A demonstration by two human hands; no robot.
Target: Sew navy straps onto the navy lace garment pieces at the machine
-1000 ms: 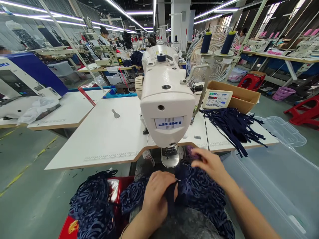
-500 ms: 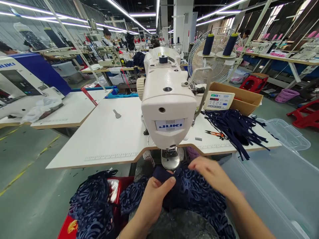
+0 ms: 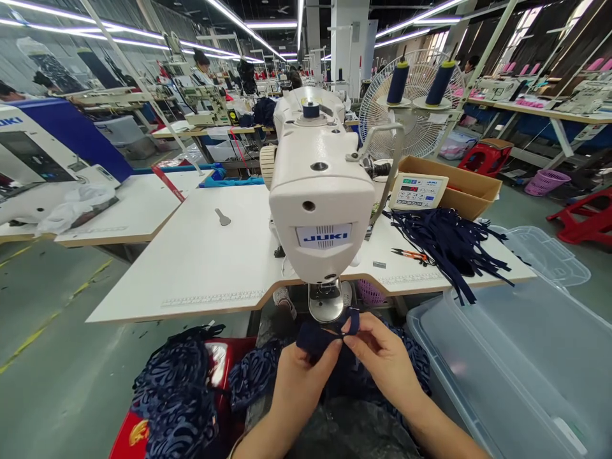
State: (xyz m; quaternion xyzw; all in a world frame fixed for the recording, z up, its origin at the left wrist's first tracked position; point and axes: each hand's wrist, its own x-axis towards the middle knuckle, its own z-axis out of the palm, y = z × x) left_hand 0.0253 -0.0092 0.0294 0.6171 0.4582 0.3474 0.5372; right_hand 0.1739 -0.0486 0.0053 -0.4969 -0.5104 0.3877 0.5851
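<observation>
A flat, dark navy fabric band [image 3: 312, 339] lies just below the white sewing machine's rounded silver metal plate [image 3: 326, 310], pinched between the thumbs and fingers of the left hand [image 3: 300, 377] and right hand [image 3: 382, 357].

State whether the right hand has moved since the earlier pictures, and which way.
Yes: judged against the sewing machine, the right hand has moved leftward in the picture and now pinches navy fabric.

Pretty bright, long white ceiling tubes [image 3: 272, 25] overhead; hot glare on glossy red plastic surface [image 3: 218, 362]; edges stretched, background kinda soft.
</observation>
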